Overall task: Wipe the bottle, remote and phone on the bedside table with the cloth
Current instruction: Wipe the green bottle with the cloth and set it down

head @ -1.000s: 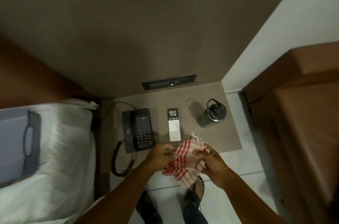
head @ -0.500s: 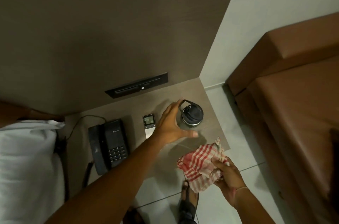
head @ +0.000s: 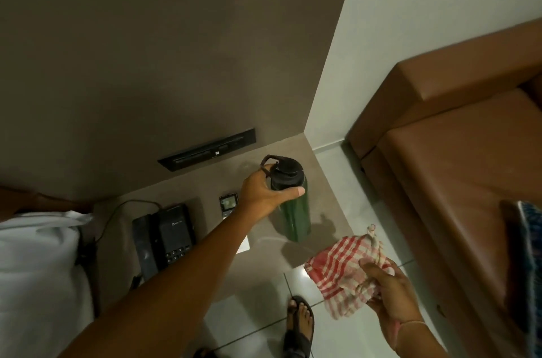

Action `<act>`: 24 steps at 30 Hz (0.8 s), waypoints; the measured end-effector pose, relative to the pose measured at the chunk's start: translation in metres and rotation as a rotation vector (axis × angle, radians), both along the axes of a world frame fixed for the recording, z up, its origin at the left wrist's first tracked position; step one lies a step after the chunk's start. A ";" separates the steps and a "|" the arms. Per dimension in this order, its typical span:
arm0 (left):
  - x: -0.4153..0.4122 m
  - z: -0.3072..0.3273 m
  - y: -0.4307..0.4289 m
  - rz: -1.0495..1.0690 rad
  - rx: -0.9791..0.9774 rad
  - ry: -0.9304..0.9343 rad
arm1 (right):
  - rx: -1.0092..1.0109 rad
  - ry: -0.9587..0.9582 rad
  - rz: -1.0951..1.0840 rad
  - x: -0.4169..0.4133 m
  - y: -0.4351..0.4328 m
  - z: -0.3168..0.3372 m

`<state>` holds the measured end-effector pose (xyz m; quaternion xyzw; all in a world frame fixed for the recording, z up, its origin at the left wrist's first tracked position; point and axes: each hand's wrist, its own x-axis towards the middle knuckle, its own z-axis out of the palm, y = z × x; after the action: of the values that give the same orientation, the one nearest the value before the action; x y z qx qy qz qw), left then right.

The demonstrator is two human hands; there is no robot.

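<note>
Black telephone (head: 164, 237), remote (head: 228, 202) beside green bottle (head: 296, 211)

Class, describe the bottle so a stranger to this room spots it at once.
Find the brown bedside shelf in the wall corner. At its right end, the left hand grips a dark green bottle. Only it has a black looped cap.

Hotel room, bedside corner. White-sheeted bed (head: 38, 269) at lower left. The low table (head: 205, 181) beside it carries a corded desk phone (head: 164, 236) and a slim remote (head: 228, 202). Black switch strip (head: 206, 149) set in the brown wall panel (head: 146, 49) above the table, centre frame. Brown padded sofa (head: 454, 167) along the right edge. Pale tiled floor (head: 346, 199) between table and sofa.
</note>
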<state>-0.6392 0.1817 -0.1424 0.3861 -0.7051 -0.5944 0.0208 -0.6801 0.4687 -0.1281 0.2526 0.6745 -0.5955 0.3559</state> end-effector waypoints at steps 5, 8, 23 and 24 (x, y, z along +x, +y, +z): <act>0.031 0.102 0.002 0.057 0.158 0.132 | 0.029 0.433 0.062 -0.004 -0.003 0.124; 0.053 0.174 0.013 0.065 0.224 0.183 | -0.006 0.788 0.222 0.008 -0.019 0.206; 0.077 0.371 0.057 0.233 0.581 0.273 | -0.082 1.541 0.747 0.069 -0.040 0.339; 0.077 0.376 0.055 0.248 0.594 0.292 | -0.097 1.571 0.793 0.073 -0.031 0.338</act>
<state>-0.5620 0.2363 0.2334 0.3688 -0.4386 -0.8156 0.0802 -0.6068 0.4372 0.2098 -0.4979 0.7363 -0.4578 -0.0199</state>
